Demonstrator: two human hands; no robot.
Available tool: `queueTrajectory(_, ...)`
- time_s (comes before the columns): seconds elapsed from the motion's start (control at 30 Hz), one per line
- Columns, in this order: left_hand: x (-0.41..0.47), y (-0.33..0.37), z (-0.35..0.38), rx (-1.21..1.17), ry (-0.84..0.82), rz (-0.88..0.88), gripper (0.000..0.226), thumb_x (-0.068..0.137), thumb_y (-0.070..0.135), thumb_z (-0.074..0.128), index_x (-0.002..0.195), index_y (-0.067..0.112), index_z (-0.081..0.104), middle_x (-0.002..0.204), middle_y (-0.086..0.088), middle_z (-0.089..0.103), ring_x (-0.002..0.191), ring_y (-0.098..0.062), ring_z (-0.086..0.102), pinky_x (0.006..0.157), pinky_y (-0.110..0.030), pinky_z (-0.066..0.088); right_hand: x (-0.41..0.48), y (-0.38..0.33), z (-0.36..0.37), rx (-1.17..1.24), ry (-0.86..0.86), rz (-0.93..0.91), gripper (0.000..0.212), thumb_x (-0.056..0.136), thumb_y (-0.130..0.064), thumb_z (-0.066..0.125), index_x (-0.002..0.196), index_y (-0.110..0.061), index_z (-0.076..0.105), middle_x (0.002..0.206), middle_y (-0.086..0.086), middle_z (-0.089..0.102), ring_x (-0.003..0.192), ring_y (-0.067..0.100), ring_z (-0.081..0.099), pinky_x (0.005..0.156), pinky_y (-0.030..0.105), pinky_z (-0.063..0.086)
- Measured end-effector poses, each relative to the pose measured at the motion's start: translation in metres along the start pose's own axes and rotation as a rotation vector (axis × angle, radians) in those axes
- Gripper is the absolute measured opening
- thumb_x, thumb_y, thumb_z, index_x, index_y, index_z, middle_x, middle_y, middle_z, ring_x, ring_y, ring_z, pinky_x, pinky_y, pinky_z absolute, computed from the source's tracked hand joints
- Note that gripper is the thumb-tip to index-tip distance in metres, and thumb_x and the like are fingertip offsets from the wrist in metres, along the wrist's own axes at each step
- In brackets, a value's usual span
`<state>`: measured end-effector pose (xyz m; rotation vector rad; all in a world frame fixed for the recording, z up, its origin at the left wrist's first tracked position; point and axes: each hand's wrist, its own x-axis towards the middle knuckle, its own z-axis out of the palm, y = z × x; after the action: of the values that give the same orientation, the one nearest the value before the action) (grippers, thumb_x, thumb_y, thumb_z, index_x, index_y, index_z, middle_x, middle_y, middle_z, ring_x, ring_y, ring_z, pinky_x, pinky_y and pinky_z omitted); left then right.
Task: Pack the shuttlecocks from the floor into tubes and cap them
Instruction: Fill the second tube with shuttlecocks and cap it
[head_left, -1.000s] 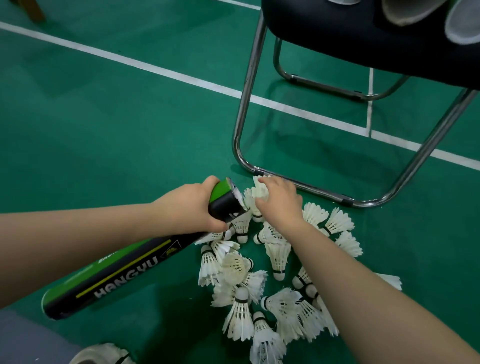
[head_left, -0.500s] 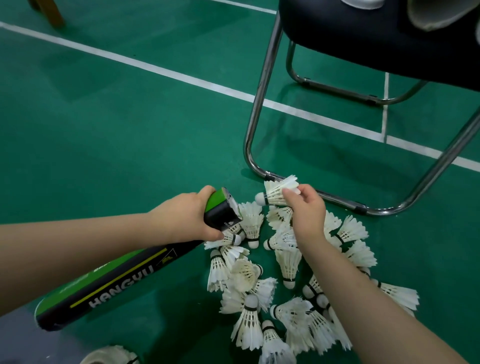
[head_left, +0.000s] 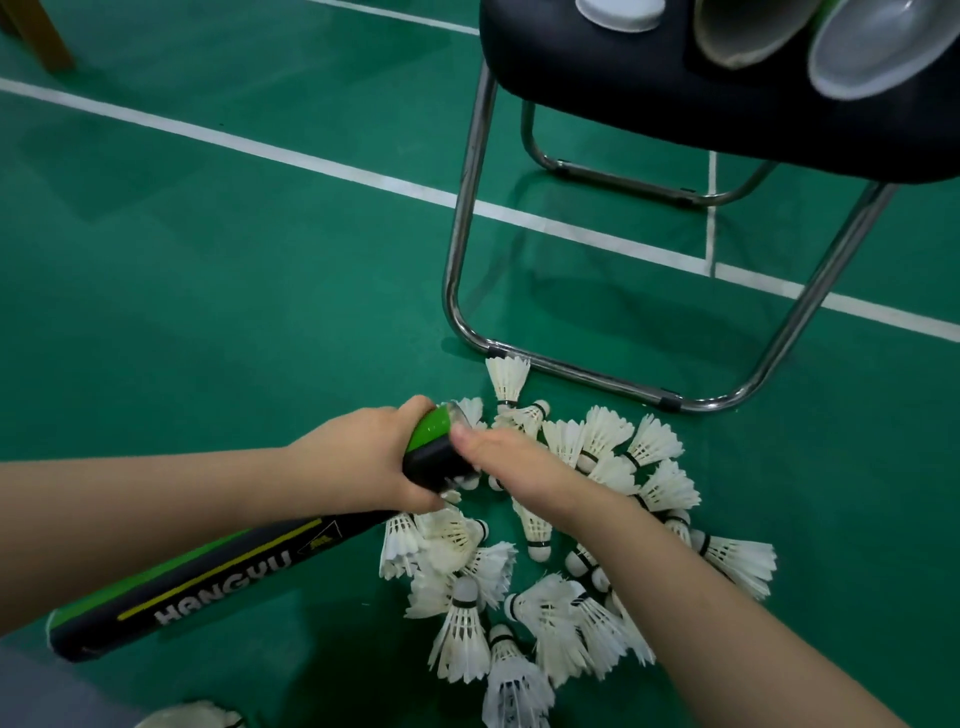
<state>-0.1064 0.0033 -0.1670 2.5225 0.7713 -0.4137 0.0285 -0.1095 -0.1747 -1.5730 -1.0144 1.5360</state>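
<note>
Starting nearest: white feathered thing (head_left: 192, 716), cut off by the bottom edge, can't identify it. Left hand (head_left: 358, 457) is wrapped round the tube (head_left: 208, 582) near its open end; tube slants down-left. Right hand (head_left: 504, 457) is against the tube mouth, thumb at the rim, fingers hidden; can't tell if it holds anything. Shuttlecocks (head_left: 561, 597) are piled on the floor (head_left: 208, 312) below both hands; the right forearm covers several. Farthest one touches the chair frame (head_left: 462, 234). Seat (head_left: 597, 88) carries two spare tubes (head_left: 743, 36) and a cap (head_left: 618, 13), all cropped by the top edge.
</note>
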Motion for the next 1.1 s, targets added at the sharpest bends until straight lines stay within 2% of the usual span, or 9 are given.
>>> queueTrajectory(0.17, -0.002, 0.023, 0.018, 0.218, -0.103, 0.12, 0.075, 0.07, 0.048, 0.067, 0.131, 0.03, 0.028, 0.101, 0.006, 0.056, 0.081, -0.014, 0.057, 0.066, -0.029, 0.05, -0.005, 0.012, 0.004, -0.089, -0.429, 0.04, 0.01, 0.089, -0.019, 0.059, 0.099, -0.019, 0.056, 0.096, -0.001, 0.058, 0.094, 0.012, 0.056, 0.092, 0.026, 0.045)
queueTrajectory(0.23, 0.003, 0.025, 0.016, 0.18, -0.096, 0.103, 0.075, 0.069, 0.051, 0.067, 0.129, 0.03, 0.029, 0.099, 0.007, 0.056, 0.08, -0.013, 0.057, 0.065, -0.028, 0.049, -0.007, 0.013, -0.002, -0.054, -0.28, 0.046, 0.011, 0.091, -0.027, 0.057, 0.095, -0.017, 0.059, 0.095, 0.002, 0.061, 0.09, 0.014, 0.059, 0.089, 0.026, 0.048)
queueTrajectory(0.37, 0.023, 0.024, 0.003, 0.002, -0.028, -0.002, 0.071, 0.065, 0.058, 0.072, 0.118, 0.026, 0.036, 0.09, 0.006, 0.062, 0.077, -0.012, 0.062, 0.07, -0.034, 0.055, 0.004, 0.01, -0.036, 0.207, 0.494, 0.013, 0.038, 0.094, -0.035, 0.047, 0.066, -0.012, 0.059, 0.067, 0.002, 0.061, 0.064, 0.014, 0.056, 0.074, 0.027, 0.047)
queueTrajectory(0.43, 0.03, 0.021, -0.003, -0.037, -0.009, -0.046, 0.075, 0.065, 0.058, 0.073, 0.12, 0.026, 0.034, 0.089, 0.004, 0.063, 0.074, -0.012, 0.062, 0.068, -0.035, 0.056, 0.015, 0.02, -0.059, 0.171, 0.688, 0.018, 0.036, 0.093, -0.033, 0.048, 0.067, -0.012, 0.06, 0.066, 0.001, 0.06, 0.064, 0.014, 0.056, 0.075, 0.03, 0.047)
queueTrajectory(0.6, 0.045, 0.01, -0.009, 0.013, 0.06, -0.083, 0.074, 0.068, 0.054, 0.071, 0.124, 0.024, 0.034, 0.088, 0.003, 0.061, 0.074, -0.015, 0.061, 0.065, -0.034, 0.055, 0.053, 0.052, -0.087, -0.156, 0.66, 0.152, 0.023, 0.09, -0.038, 0.052, 0.101, -0.019, 0.062, 0.101, -0.002, 0.063, 0.096, 0.019, 0.059, 0.08, 0.032, 0.045)
queueTrajectory(0.67, 0.052, 0.004, -0.013, 0.014, 0.08, -0.099, 0.075, 0.068, 0.054, 0.071, 0.125, 0.024, 0.034, 0.089, 0.002, 0.061, 0.074, -0.015, 0.061, 0.064, -0.034, 0.054, 0.07, 0.06, -0.091, -0.254, 0.647, 0.19, 0.034, 0.088, -0.039, 0.056, 0.117, -0.022, 0.056, 0.117, -0.006, 0.058, 0.106, 0.015, 0.054, 0.086, 0.03, 0.043)
queueTrajectory(0.77, 0.059, -0.004, -0.017, 0.004, 0.102, -0.128, 0.078, 0.068, 0.054, 0.071, 0.128, 0.023, 0.032, 0.09, 0.001, 0.06, 0.077, -0.017, 0.059, 0.064, -0.032, 0.052, 0.096, 0.072, -0.098, -0.448, 0.646, 0.204, 0.051, 0.085, -0.038, 0.061, 0.131, -0.023, 0.047, 0.137, -0.002, 0.048, 0.126, 0.021, 0.042, 0.102, 0.04, 0.039)
queueTrajectory(0.97, 0.061, -0.019, -0.013, -0.03, 0.085, -0.151, 0.079, 0.068, 0.055, 0.071, 0.128, 0.023, 0.032, 0.087, 0.001, 0.061, 0.074, -0.016, 0.06, 0.064, -0.036, 0.054, 0.125, 0.082, -0.098, -0.764, 0.587, 0.167, 0.069, 0.083, -0.031, 0.064, 0.143, -0.022, 0.03, 0.147, 0.0, 0.035, 0.136, 0.025, 0.027, 0.11, 0.048, 0.028)
queueTrajectory(1.1, 0.06, -0.026, -0.011, -0.029, 0.082, -0.158, 0.077, 0.068, 0.055, 0.072, 0.127, 0.023, 0.032, 0.089, 0.001, 0.062, 0.074, -0.016, 0.061, 0.066, -0.037, 0.056, 0.131, 0.083, -0.092, -0.939, 0.603, 0.215, 0.056, 0.085, -0.028, 0.061, 0.137, -0.022, 0.04, 0.136, 0.004, 0.047, 0.127, 0.026, 0.036, 0.103, 0.044, 0.031)
